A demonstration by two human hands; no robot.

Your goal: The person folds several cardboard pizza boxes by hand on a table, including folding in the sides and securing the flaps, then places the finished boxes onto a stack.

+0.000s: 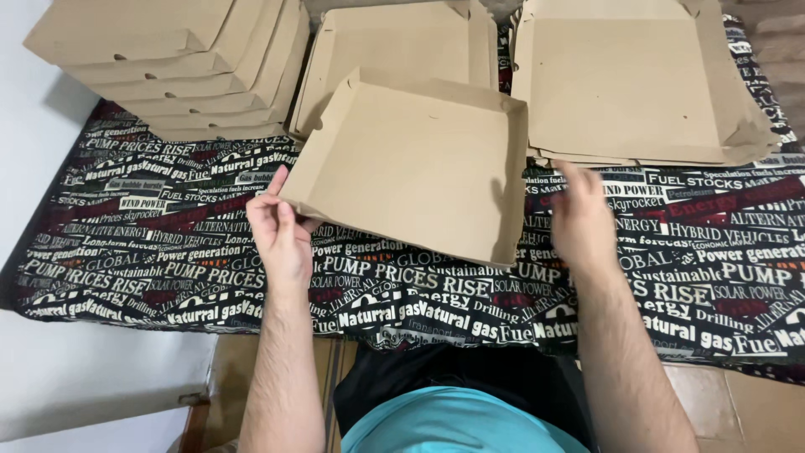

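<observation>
- Underneath, a black printed cloth (151, 252) covers the table, white wall (33, 151) alongside.
- Left hand (281, 231) pinches the open cardboard box (411, 168) by its corner.
- Right hand (580, 220) is blurred, spread open, holding nothing.

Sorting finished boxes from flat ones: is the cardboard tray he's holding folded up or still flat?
Folded up, and empty. The cardboard tray has raised walls along its far and right sides; the left hand pinches its near-left corner, tilting it.

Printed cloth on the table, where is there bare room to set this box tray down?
Bare printed cloth lies left of the left hand, below the stack of folded boxes; more lies right of the right hand, below the flat cardboard pile. The far edge is crowded; the left hand holds the box tray.
</observation>
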